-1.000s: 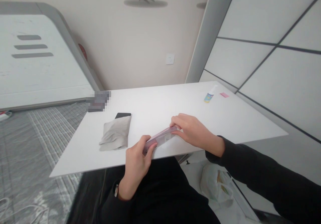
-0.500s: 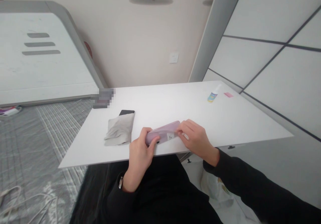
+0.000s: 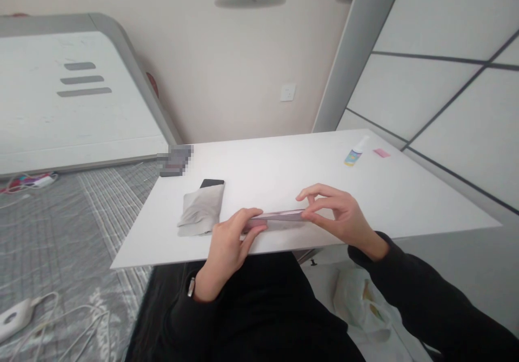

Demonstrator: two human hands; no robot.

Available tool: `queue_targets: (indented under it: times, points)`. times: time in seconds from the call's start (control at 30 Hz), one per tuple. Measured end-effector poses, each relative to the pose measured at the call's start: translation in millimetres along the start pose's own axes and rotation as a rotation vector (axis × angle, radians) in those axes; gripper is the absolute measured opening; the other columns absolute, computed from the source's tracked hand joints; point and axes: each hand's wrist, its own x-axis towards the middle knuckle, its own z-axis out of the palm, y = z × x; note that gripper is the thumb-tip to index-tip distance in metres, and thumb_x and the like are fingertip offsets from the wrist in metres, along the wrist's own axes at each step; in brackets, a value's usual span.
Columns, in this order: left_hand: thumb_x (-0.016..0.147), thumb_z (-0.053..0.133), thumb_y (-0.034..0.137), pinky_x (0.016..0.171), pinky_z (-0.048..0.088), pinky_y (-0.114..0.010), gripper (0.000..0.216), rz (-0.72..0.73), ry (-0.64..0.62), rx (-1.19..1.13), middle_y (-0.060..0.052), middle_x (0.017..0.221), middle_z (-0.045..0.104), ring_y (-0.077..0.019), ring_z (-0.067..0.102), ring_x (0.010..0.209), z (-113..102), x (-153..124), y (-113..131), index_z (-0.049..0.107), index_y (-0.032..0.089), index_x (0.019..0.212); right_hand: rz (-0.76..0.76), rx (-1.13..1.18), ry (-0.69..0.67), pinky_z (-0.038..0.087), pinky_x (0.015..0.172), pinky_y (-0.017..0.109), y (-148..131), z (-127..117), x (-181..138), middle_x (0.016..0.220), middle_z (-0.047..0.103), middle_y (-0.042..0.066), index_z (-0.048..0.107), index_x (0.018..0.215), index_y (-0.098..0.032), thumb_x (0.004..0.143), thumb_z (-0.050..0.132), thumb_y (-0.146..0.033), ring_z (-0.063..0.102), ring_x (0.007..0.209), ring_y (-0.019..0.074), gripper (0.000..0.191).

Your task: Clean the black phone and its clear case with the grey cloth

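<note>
head view: left hand [image 3: 227,243] and right hand [image 3: 340,216] each pinch an end of the thin lilac phone [image 3: 275,217], level just above the bench [image 3: 405,199]. grey cloth [image 3: 200,213] and spray bottle [image 3: 353,153] lie untouched, so wiping looks not yet begun.

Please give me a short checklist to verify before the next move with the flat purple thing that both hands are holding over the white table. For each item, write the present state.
1. Left hand grips the near end of the purple thing: ok.
2. Right hand pinches the far end: ok.
3. Purple thing is seen edge-on and about level: ok.
4. What the purple thing is, a phone or only a case: cannot tell.
5. White table under the hands is bare; the grey cloth, with a black item peeking out behind it, lies apart on the left hand's side: ok.
6. Small bottle and pink slip lie far off near the table's far corner: ok.
</note>
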Motion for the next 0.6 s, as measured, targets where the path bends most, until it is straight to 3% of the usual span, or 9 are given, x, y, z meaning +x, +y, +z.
queue_targets:
  times: [0.07,0.17,0.27,0.33,0.4,0.5,0.53,0.6]
  points:
    - [0.099,0.06,0.041,0.075,0.057,-0.028,0.024,-0.059,0.078,0.007,-0.004,0.101,0.077,-0.0177,0.07,0.075,-2,4,2,0.068,0.024,0.114,-0.037,-0.026,0.039,0.057,0.081,0.04,-2,4,-1,0.108,0.074,0.008,0.08,0.094,-0.027,0.093,0.073,-0.026,0.067,0.085,0.021,0.007]
    - [0.097,0.063,0.037,0.077,0.057,-0.03,0.022,-0.132,0.111,0.019,-0.004,0.103,0.077,-0.0188,0.07,0.078,-3,7,3,0.068,0.024,0.114,-0.044,-0.045,0.064,0.06,0.087,0.045,2,9,-6,0.109,0.075,0.01,0.08,0.108,-0.028,0.094,0.071,-0.032,0.071,0.097,0.0251,0.016]
    - [0.097,0.063,0.036,0.077,0.057,-0.03,0.022,-0.126,0.063,-0.004,-0.004,0.105,0.077,-0.0194,0.07,0.079,-6,8,2,0.068,0.024,0.115,0.125,0.057,0.087,0.062,0.083,0.043,11,6,-8,0.113,0.074,0.01,0.077,0.113,-0.028,0.097,0.066,-0.042,0.071,0.096,0.0245,0.024]
    - [0.097,0.063,0.036,0.073,0.057,-0.029,0.022,-0.09,0.022,-0.037,-0.004,0.105,0.077,-0.0189,0.07,0.078,-9,9,3,0.068,0.024,0.115,0.278,0.211,0.032,0.062,0.083,0.041,18,0,-3,0.119,0.073,0.011,0.072,0.122,-0.027,0.097,0.064,-0.051,0.071,0.095,0.0233,0.036]
    - [0.098,0.062,0.038,0.072,0.056,-0.028,0.022,-0.023,-0.035,-0.076,-0.004,0.103,0.076,-0.0182,0.07,0.078,-10,11,5,0.068,0.025,0.116,0.398,0.397,-0.202,0.059,0.092,0.044,20,-4,7,0.127,0.07,0.012,0.068,0.129,-0.025,0.097,0.056,-0.064,0.07,0.106,0.0251,0.052]
    - [0.1,0.06,0.038,0.077,0.056,-0.028,0.021,0.094,-0.14,-0.114,-0.003,0.1,0.075,-0.0177,0.071,0.082,-8,16,7,0.067,0.026,0.116,0.504,0.638,-0.73,0.055,0.098,0.044,15,-1,21,0.13,0.069,0.013,0.067,0.131,-0.023,0.094,0.049,-0.077,0.067,0.117,0.0275,0.068]
    - [0.101,0.059,0.037,0.079,0.056,-0.028,0.02,0.119,-0.156,-0.119,-0.003,0.1,0.075,-0.0179,0.071,0.084,-7,17,8,0.067,0.026,0.116,0.527,0.677,-0.839,0.056,0.094,0.041,13,3,23,0.127,0.07,0.012,0.066,0.13,-0.022,0.09,0.053,-0.079,0.07,0.11,0.0267,0.071]
    - [0.101,0.059,0.037,0.088,0.056,-0.032,0.021,0.123,-0.092,-0.117,-0.005,0.108,0.074,-0.0202,0.071,0.097,-4,19,7,0.065,0.026,0.118,0.554,0.687,-0.888,0.057,0.086,0.038,9,12,23,0.12,0.071,0.011,0.065,0.128,-0.02,0.086,0.061,-0.078,0.071,0.096,0.0237,0.072]
